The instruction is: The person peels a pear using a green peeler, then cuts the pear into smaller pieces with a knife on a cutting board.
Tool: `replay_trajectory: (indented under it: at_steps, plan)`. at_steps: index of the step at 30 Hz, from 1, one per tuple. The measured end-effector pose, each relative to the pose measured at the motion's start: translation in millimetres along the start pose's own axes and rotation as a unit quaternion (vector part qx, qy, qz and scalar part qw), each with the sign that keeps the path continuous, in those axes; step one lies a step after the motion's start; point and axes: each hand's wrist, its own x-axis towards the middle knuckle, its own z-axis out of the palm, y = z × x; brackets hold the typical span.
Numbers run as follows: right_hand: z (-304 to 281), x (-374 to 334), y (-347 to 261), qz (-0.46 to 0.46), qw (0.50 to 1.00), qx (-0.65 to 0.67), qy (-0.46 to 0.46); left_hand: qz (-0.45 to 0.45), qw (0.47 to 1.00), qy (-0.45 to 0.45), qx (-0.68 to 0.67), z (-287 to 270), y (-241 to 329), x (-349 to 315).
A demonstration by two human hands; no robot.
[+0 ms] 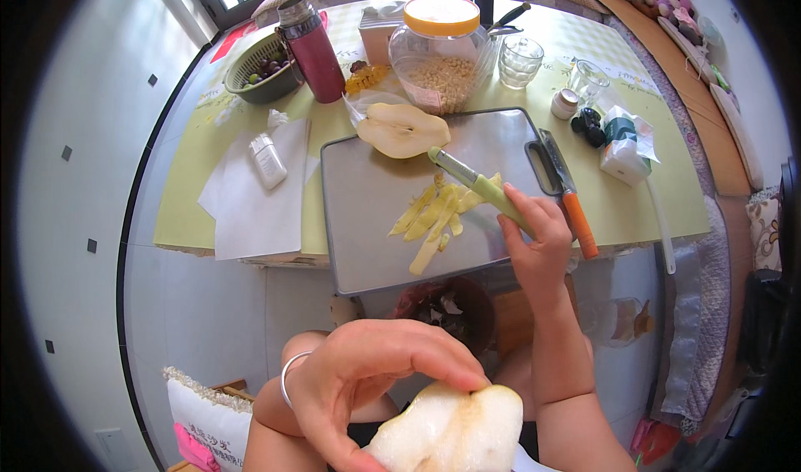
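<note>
Close to me, my left hand is closed round a pear half, its pale cut face turned up and a strip of yellow-green skin at its edge. My right hand grips the green handle of a peeler above the cutting board, its metal head pointing far left. At the board's far edge lies another pear half, pale and apparently peeled. Thin yellow-green peelings are heaped mid-board. An orange-handled knife rests by the board's right edge, near my right hand.
Behind the board stand a yellow-lidded jar, a pink thermos and a basket of grapes. A glass and tissue pack are at right. Papers lie left. A bin sits below the table edge.
</note>
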Motion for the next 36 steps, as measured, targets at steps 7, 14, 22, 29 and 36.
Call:
replay_trajectory:
  at_steps: [7,14,22,29,36]
  plan:
    - [-0.9,-1.0,1.0,-0.006,1.0,-0.003,0.007,-0.019,0.997,-0.072,-0.031,-21.2,-1.1,4.4]
    - [-5.4,-0.8,-1.2,0.002,1.0,0.017,0.013,-0.085,0.985,0.081,-0.127,-28.8,-9.8,3.8]
    - [-8.1,-1.1,-4.5,-0.011,1.0,0.0,0.016,-0.023,0.985,0.142,-0.099,-70.7,-25.2,17.9]
    - [-14.5,0.5,-7.4,-0.008,1.0,0.011,0.025,-0.008,0.981,0.184,-0.059,-97.2,-35.9,13.3]
    - [-13.5,-2.0,-7.5,-0.023,0.999,-0.002,0.029,0.003,0.964,0.209,-0.162,-108.1,-44.0,16.5]
